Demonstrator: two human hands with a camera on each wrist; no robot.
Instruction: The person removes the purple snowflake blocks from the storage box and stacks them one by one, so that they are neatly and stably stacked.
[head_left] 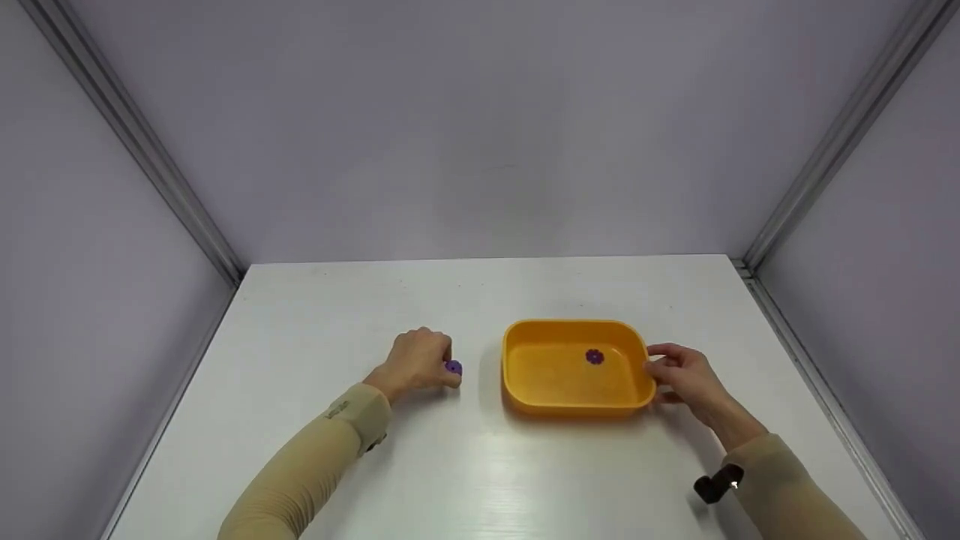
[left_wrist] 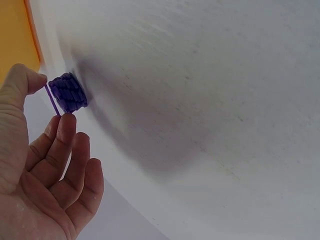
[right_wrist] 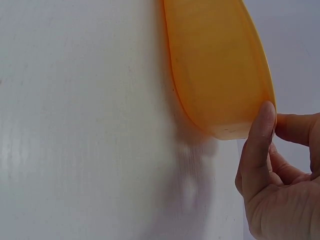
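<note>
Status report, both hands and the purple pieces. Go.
Left hand pinches purple piece on the table. Right hand grips orange tub rim. Second purple piece inside tub. Nothing between them.

Purple piece (head_left: 453,367) half behind fingers (head_left: 431,358)

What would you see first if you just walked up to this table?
The bright orange tub on the white table, with a small purple flower piece lying inside it. The right hand grips the tub's right rim, and left of the tub the left hand pinches another purple piece.
</note>
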